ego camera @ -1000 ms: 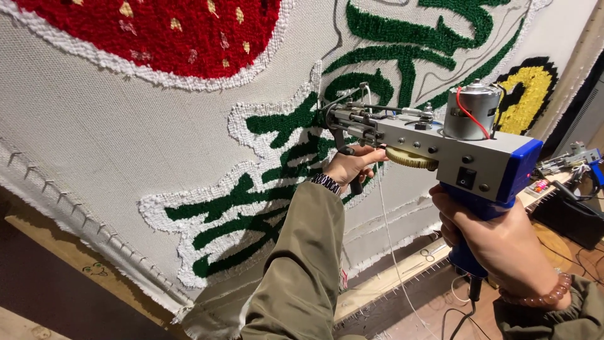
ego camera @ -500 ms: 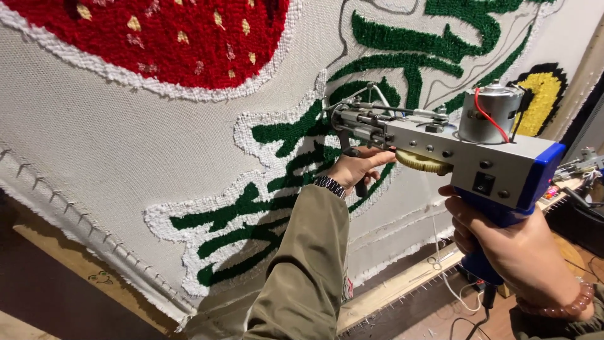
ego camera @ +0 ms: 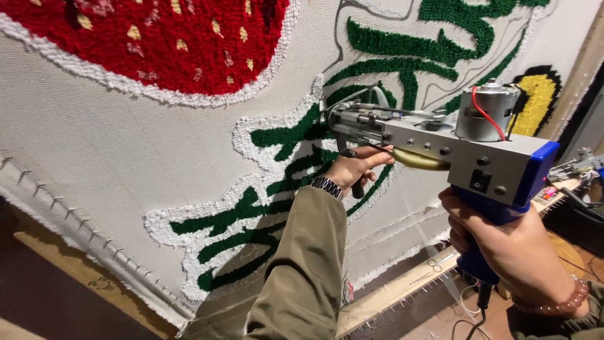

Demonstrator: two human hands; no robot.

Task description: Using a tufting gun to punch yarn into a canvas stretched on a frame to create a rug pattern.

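A person's right hand [ego camera: 513,252] is gripping the tufting gun [ego camera: 440,148] by its blue handle while the left hand [ego camera: 355,169] is clasping its front grip, filling green lettering on the stretched backing cloth [ego camera: 113,157], where bare outlined areas are remaining.

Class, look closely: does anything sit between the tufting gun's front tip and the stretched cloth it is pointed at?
Nothing visible does: the grey metal tufting gun has its tip at the stretched white cloth, beside green tufted yarn.

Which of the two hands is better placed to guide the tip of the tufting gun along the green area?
Left. The left hand grips the front handle under the tufting gun, near the cloth; the right hand holds the rear blue grip.
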